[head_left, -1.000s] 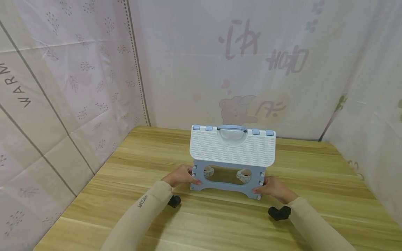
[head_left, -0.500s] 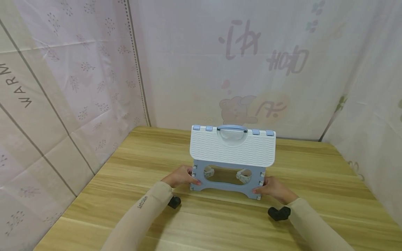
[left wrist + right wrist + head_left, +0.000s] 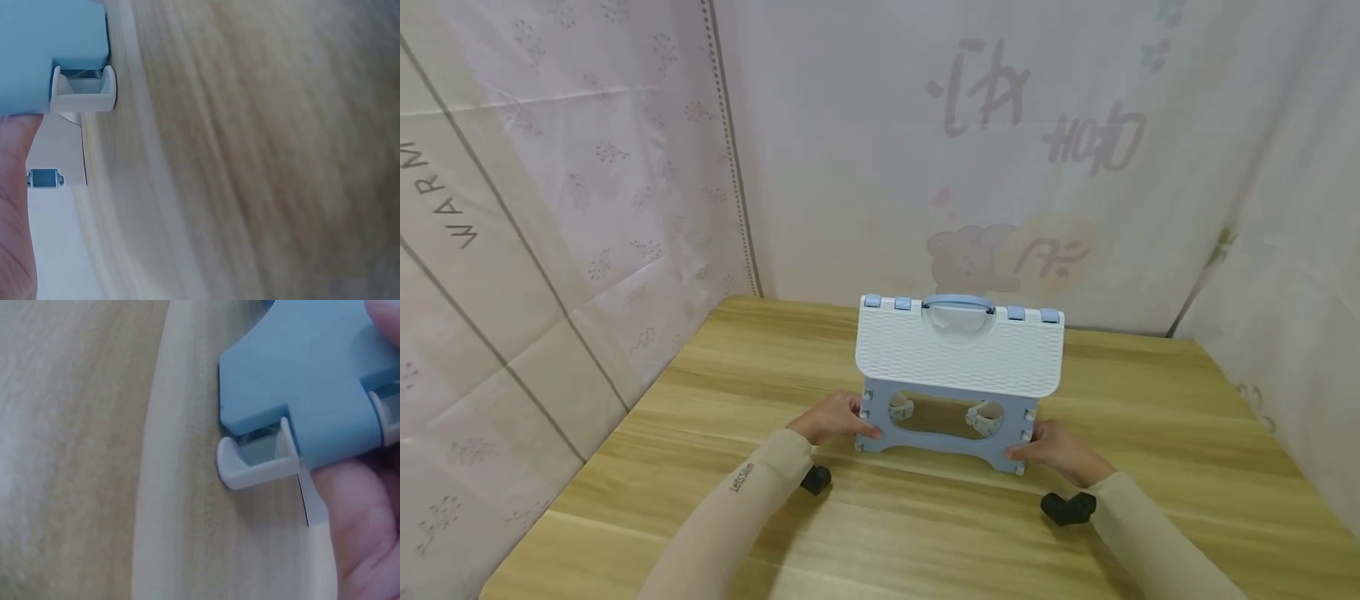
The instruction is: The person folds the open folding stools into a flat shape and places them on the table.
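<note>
A blue and white plastic folding step stool [image 3: 958, 350] stands on the wooden table, its white textured top tilted toward me and a blue carry handle along the upper edge. My left hand [image 3: 837, 417] grips the left side of the blue leg panel, thumb on the front face. At the opposite side my right hand [image 3: 1060, 452] holds the panel's lower right edge the same way. The fingers behind the panel are largely hidden. In the right wrist view, curled fingers [image 3: 359, 512] show under the blue panel [image 3: 312, 381] beside a white hinge piece.
The wooden table [image 3: 895, 542] extends on all sides of the stool. Printed fabric curtains [image 3: 820, 167] hang behind and along both sides. A black wrist mount [image 3: 1067, 508] sits by the right wrist, and another black mount [image 3: 816, 480] by the left.
The head view has shifted slightly, so the stool appears a little higher and to the right. Both hands keep the same grip, and the stool's shape looks the same.
</note>
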Demonstrator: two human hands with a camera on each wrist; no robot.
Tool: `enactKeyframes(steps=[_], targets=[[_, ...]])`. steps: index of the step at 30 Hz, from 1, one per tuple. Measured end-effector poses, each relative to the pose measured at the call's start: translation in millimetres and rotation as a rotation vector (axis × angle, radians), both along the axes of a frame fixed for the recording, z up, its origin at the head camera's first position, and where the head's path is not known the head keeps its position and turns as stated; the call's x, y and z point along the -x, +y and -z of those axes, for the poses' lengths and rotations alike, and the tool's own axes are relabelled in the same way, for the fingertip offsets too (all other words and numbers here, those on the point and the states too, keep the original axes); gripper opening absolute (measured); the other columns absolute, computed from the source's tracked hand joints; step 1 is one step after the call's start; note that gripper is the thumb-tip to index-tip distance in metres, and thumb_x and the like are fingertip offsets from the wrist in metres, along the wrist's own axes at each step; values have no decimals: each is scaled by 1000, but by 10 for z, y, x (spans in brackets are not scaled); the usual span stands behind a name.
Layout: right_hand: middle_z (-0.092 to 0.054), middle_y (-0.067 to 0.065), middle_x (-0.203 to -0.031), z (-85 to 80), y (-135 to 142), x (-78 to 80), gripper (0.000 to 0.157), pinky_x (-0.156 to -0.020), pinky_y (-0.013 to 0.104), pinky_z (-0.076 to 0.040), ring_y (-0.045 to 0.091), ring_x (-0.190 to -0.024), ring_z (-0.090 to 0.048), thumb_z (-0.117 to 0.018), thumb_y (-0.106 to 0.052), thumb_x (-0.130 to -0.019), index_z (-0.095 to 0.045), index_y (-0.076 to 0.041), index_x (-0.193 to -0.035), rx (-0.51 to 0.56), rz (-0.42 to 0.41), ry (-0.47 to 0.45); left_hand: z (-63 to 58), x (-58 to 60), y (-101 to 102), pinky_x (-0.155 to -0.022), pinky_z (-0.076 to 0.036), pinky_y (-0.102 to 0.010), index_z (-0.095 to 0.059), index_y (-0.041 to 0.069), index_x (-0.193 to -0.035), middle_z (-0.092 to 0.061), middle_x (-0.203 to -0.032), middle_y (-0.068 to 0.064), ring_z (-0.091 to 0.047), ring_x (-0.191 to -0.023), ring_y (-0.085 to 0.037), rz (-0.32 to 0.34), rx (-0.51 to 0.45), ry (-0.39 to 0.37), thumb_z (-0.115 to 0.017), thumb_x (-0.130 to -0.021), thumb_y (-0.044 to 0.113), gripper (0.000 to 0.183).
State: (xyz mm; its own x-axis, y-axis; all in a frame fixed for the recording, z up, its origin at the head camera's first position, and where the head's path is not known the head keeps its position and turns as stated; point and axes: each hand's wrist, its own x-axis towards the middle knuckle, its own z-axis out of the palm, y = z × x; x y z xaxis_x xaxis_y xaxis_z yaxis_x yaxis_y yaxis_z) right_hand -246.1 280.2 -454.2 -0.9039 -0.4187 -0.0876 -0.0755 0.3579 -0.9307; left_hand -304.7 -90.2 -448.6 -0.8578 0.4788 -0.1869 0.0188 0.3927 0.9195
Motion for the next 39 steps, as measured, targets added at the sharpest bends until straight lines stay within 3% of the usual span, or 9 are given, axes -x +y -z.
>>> enactKeyframes(steps=[4, 12, 25, 39], targets=[[-60, 35, -119, 23, 12, -4, 54, -83, 27, -51, 22, -103, -63, -73, -8, -86, -50, 24, -121, -1, 2, -4, -3, -8, 10, -79, -54, -29, -69, -5, -99, -74, -94, -10, -67, -84, -13, 17, -17, -10, -78, -77, 0, 24], [-67, 27, -109, 39, 10, 0, 47, -78, 25, -53, 7, -91, -65, -74, -11, -85, -57, 22, -114, -14, 13, 0, 12, -10, -2, -84, -54, -35, -67, -10, -107, -71, -106, -19, -69, -95, -24, 41, -67, -5, -75, -78, -5, 31], [-67, 28, -108, 35, -3, -43, 45, -77, 26, -53, 8, -90, -64, -73, -10, -86, -57, 22, -114, -14, 38, 7, 20, -24, -10, -77, -53, -27, -68, -9, -101, -74, -96, -14, -65, -81, -11, 39, -64, 6, -76, -78, -3, 25], [-66, 28, -111, 41, -7, -50, 45, -80, 26, -52, 8, -92, -64, -71, -9, -87, -56, 23, -115, -1, 32, 3, 37, -7, -12, -74, -52, -26, -68, -10, -101, -74, -95, -14, -65, -79, -10, 50, -67, 16, -76, -78, -3, 25]])
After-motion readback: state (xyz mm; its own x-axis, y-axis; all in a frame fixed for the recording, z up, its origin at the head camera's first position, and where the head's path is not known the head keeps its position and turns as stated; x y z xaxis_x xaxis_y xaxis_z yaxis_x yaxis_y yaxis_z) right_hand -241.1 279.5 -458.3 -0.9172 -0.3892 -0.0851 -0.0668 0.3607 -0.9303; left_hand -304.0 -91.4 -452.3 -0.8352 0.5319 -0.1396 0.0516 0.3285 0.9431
